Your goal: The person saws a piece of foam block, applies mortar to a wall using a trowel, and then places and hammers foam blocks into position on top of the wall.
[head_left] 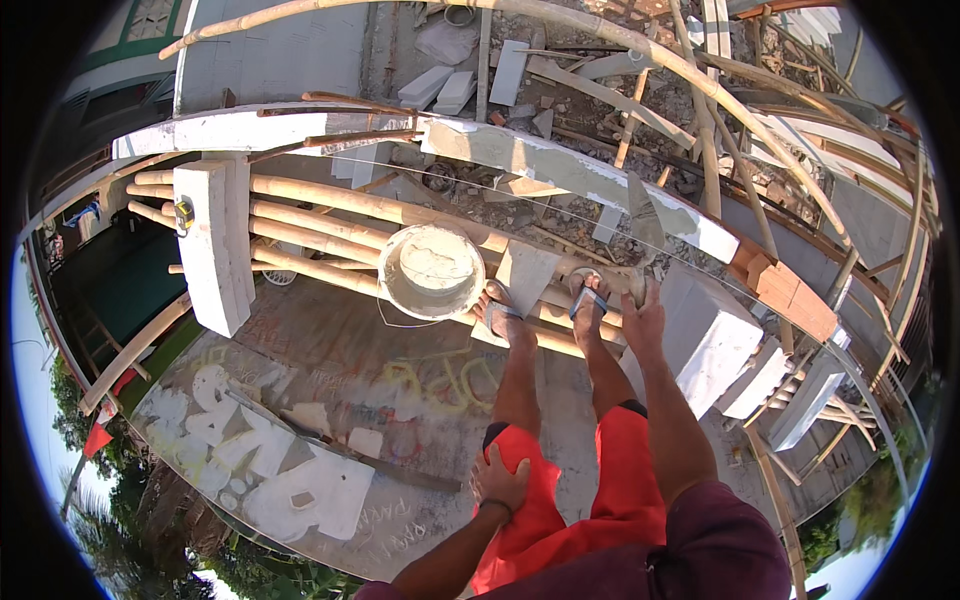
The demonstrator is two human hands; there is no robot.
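My right hand [643, 318] is closed round the handle of a pointed trowel [643, 212], whose grey blade reaches over the wall top. That wall [575, 165] is a curved row of white blocks with grey mortar smeared along it. With fingers spread, my left hand [500, 482] rests on my knee, on the red shorts [545, 510]. A round bucket [432, 272] of pale mortar stands on the bamboo poles, left of my sandalled feet. Right of my right hand are large white blocks [705, 335].
Bamboo poles [330, 235] form the platform underfoot, high above graffitied paving [400, 420]. More white blocks [210, 250] stand at left, carrying a yellow tape measure [183, 216]. A thin string crosses near the wall. Orange bricks [790, 290] sit at right. A bamboo pole [690, 75] arcs overhead.
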